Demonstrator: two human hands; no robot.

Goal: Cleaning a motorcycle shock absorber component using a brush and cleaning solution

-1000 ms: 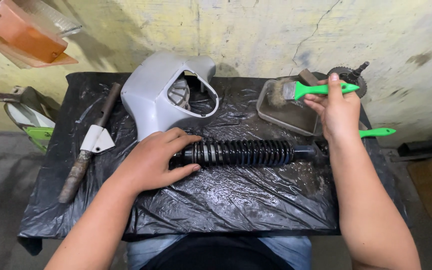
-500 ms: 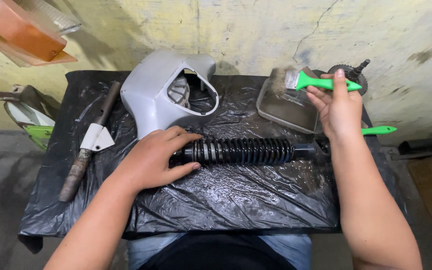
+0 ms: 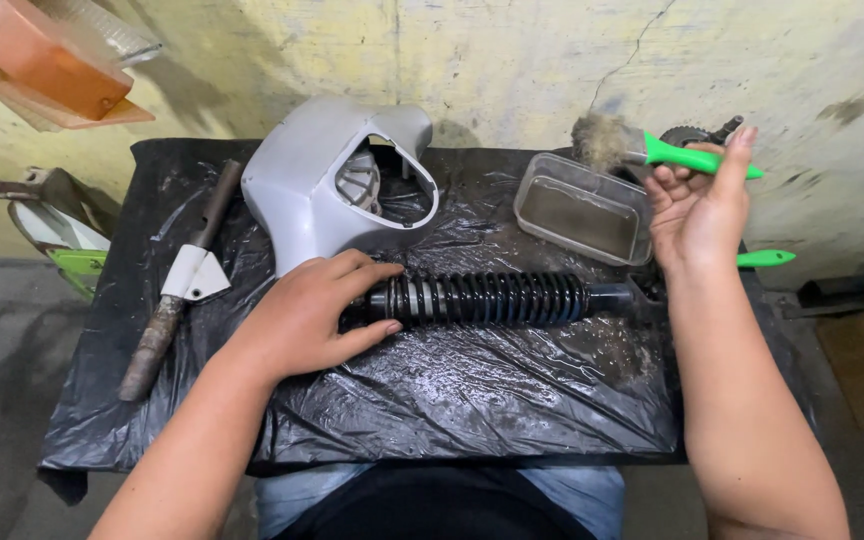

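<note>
Brush lifted over the tray as a shock absorber waits on the bench

The left hand (image 3: 317, 315) lies flat on one end of the black coil shock absorber (image 3: 492, 298), which lies lengthwise across the plastic-covered bench (image 3: 452, 400); its grip is loose, fingers draped over rather than clamped. The right hand (image 3: 697, 215) holds its grip closed on the green handle of a paintbrush (image 3: 652, 150), bristles raised just beyond the tray. Good practice here seems to be pinning the spring firmly and working the bristles between the coils. The clear plastic tray (image 3: 584, 208), just behind the shock absorber, holds a shallow murky liquid. A grey cover (image 3: 322, 180) stands behind the shock absorber, near the left hand.
</note>
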